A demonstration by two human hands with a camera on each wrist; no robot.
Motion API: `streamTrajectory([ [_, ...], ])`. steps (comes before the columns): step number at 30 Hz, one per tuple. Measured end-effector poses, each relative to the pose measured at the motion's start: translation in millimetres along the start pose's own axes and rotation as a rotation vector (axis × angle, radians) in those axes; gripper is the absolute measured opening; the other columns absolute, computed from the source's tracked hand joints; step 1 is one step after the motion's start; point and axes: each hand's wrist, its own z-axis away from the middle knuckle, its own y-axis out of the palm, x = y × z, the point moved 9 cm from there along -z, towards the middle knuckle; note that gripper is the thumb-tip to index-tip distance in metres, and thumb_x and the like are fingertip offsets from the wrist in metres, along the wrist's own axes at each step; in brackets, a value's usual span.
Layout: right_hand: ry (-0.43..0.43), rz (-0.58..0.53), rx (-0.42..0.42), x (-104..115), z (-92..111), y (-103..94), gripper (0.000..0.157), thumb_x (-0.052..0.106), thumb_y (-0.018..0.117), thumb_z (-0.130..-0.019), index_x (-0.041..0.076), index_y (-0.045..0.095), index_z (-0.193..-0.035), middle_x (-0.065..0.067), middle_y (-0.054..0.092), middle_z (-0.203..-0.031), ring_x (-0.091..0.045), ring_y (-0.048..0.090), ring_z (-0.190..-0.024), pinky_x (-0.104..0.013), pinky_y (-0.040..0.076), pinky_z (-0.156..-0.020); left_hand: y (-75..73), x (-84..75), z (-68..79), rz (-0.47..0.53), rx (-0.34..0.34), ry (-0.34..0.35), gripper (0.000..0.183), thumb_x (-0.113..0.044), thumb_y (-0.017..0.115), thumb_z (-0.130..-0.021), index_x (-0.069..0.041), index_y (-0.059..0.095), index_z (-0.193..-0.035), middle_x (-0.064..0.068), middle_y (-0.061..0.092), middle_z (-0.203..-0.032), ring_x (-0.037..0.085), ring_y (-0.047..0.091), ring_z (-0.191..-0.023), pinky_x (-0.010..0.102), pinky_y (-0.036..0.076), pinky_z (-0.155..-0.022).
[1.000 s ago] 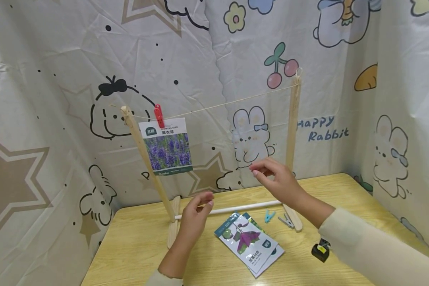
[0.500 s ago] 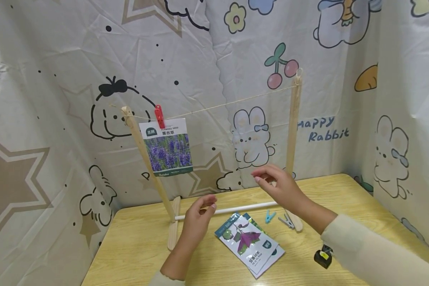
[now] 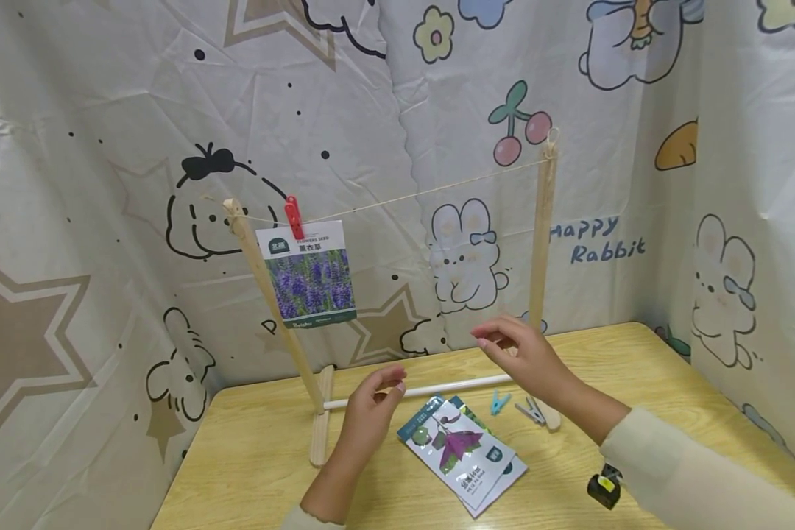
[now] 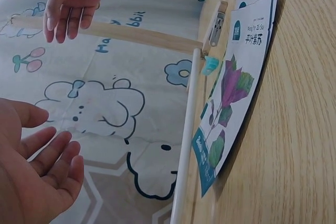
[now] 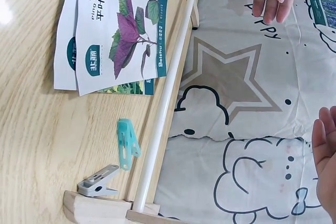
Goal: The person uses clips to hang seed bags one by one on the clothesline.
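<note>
My left hand (image 3: 369,408) hovers left of the seed packets (image 3: 460,460), its fingers loosely bent and holding nothing. Higher and to the right, my right hand (image 3: 523,357) hangs in the air near the right post, also with relaxed fingers and nothing in them. The packets lie overlapped on the table, the top one printed with a purple-leaved plant. A lavender seed packet (image 3: 311,283) hangs from the string (image 3: 411,197), held by a red clothespin (image 3: 294,217). On the table lie a teal clothespin (image 5: 126,142) and a grey clothespin (image 5: 100,180).
Two wooden posts, the left post (image 3: 271,294) and the right post (image 3: 542,243), carry the string. A white rod (image 3: 453,386) joins their feet low down. A black tape measure (image 3: 604,487) lies at the right, near my sleeve. Printed cloth surrounds the table (image 3: 238,456).
Both hands have drifted slightly down and to the right, still holding nothing. The hanging packet, the packets on the table and the clothespins have stayed in place.
</note>
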Motion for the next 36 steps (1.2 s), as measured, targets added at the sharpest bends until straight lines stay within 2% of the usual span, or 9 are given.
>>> streamTrajectory([
  [12,0.045,-0.002,0.009,-13,9,-0.3,0.018,0.020,0.061,-0.102,0.016,0.070,-0.117,-0.001,0.066,-0.109,-0.008,0.060,-0.095,-0.021,0.054,-0.083,8.1,3.9,-0.3,-0.069,0.017,0.019,0.026,-0.016,0.065,-0.098,-0.014,0.068,-0.124,0.005,0.070,-0.122,0.022,0.063,-0.116,0.026,0.050,-0.092],
  [19,0.067,-0.002,0.018,-20,15,1.8,0.017,0.022,0.061,-0.102,0.017,0.070,-0.116,0.000,0.066,-0.107,-0.008,0.060,-0.093,-0.022,0.054,-0.082,15.9,4.3,2.8,-0.052,0.060,0.040,0.029,-0.016,0.065,-0.098,-0.010,0.067,-0.127,0.009,0.068,-0.126,0.025,0.062,-0.119,0.029,0.052,-0.096],
  [23,0.078,0.004,0.023,-25,18,2.8,0.017,0.022,0.062,-0.102,0.017,0.070,-0.116,0.001,0.066,-0.107,-0.008,0.059,-0.093,-0.023,0.054,-0.082,19.3,6.4,4.6,-0.049,0.082,0.031,0.030,-0.020,0.065,-0.099,-0.012,0.066,-0.128,0.007,0.067,-0.127,0.025,0.061,-0.121,0.031,0.051,-0.098],
  [29,0.096,0.027,0.035,-29,21,4.2,0.018,0.021,0.063,-0.101,0.016,0.070,-0.117,0.003,0.067,-0.109,-0.007,0.060,-0.095,-0.024,0.055,-0.083,24.4,9.3,5.9,-0.066,0.118,0.027,0.032,-0.020,0.065,-0.098,-0.014,0.065,-0.130,0.007,0.065,-0.131,0.027,0.061,-0.119,0.026,0.051,-0.095],
  [36,0.111,0.017,0.067,-32,24,6.1,0.019,0.018,0.064,-0.100,0.014,0.070,-0.117,-0.001,0.067,-0.110,-0.009,0.061,-0.095,-0.023,0.055,-0.082,30.9,9.8,7.1,-0.106,0.142,0.041,0.033,-0.021,0.065,-0.099,-0.014,0.064,-0.131,0.005,0.065,-0.131,0.029,0.062,-0.119,0.030,0.052,-0.098],
])
